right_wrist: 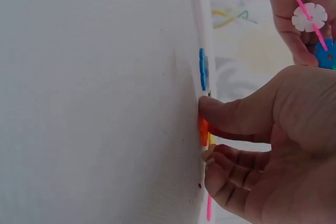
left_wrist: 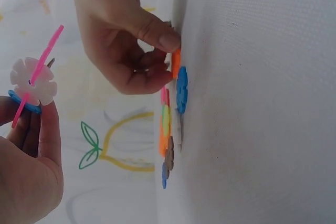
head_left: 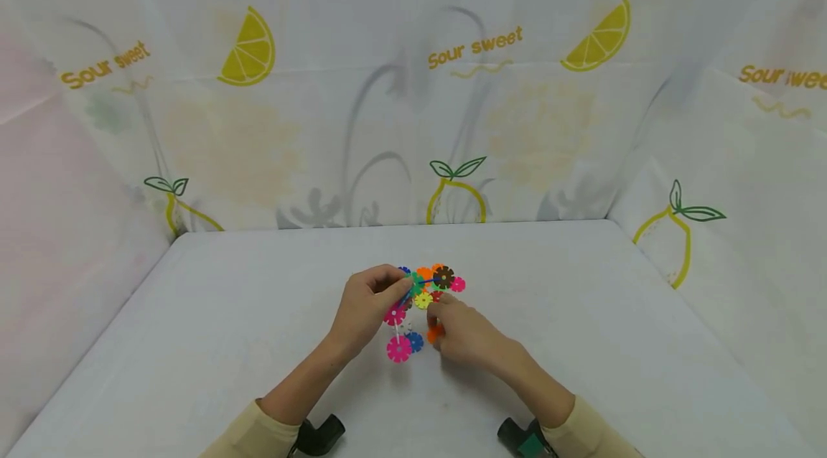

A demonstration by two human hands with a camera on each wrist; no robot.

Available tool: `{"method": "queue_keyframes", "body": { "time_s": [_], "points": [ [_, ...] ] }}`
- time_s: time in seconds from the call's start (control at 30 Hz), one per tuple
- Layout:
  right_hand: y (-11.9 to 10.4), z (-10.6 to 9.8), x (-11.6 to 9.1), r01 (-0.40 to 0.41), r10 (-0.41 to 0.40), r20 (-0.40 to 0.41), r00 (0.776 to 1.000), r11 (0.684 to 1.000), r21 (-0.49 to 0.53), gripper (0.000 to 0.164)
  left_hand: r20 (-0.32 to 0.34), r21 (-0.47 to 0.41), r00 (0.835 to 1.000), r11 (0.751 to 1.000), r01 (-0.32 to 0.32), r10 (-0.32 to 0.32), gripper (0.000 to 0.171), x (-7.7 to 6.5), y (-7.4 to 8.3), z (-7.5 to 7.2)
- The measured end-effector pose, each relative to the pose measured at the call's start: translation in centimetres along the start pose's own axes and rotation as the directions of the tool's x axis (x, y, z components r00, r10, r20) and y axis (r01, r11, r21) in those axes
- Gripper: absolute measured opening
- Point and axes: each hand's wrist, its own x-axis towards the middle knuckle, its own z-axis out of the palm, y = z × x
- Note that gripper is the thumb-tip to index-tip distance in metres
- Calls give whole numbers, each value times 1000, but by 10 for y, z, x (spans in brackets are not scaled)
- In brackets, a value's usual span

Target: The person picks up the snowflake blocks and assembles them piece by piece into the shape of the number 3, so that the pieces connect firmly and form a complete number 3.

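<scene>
My left hand pinches a joined chain of notched plastic flower discs above the table. A green disc sits by its fingertips; below, a white disc seen face-on has a pink disc slotted into it edge-on. The blue disc of the chain is at the left fingers. Down at the tabletop, my right hand pinches a loose orange disc between thumb and fingers, partly covering it. Close to that disc lies a loose blue disc.
Loose discs in several colours lie just beyond the hands, among them a yellow disc, a brown disc and a small pink disc. The white table meets a lemon-printed cloth at the back and sides.
</scene>
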Motion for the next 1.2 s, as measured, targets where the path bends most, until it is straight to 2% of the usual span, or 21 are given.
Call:
{"method": "queue_keyframes", "body": {
  "time_s": [0.13, 0.3, 0.47, 0.6, 0.8, 0.9, 1.03, 1.13, 1.2],
  "points": [
    [3, -2, 2, 10, -11, 9, 1000, 1000, 14, 23, -12, -8, 1000, 1000, -1, 1, 13, 0, -1, -1],
    [5, -3, 4, -1, -1, 21, 1000, 995, 99, 25, -31, -26, 1000, 1000, 1, -2, 15, 0, -1, -2],
    [9, -5, 7, 19, -10, -70, 997, 990, 137, 18, -42, -35, 999, 999, 10, -11, 17, 1, -2, -3],
    [12, -11, 8, 33, -1, -186, 983, 985, 168, 12, -39, -60, 999, 998, 13, -16, 17, 2, -1, -3],
    [13, -25, 4, 75, 20, -323, 946, 957, 279, 6, -54, -54, 998, 998, 31, -34, 18, 3, 1, -4],
    [14, -33, 2, 139, -19, -386, 922, 949, 284, 4, -68, -39, 997, 999, 34, -37, 20, 4, 2, -6],
    [15, -43, 0, 221, -89, -492, 866, 951, 217, 8, -86, -32, 995, 999, 37, -40, 19, 7, 3, -10],
    [16, -49, -4, 251, -121, -557, 822, 954, 163, 11, -92, -31, 994, 998, 51, -54, 19, 8, 4, -11],
    [16, -52, -5, 270, -143, -582, 801, 953, 137, 13, -89, -32, 994, 998, 62, -65, 19, 9, 4, -10]
  ]
}}
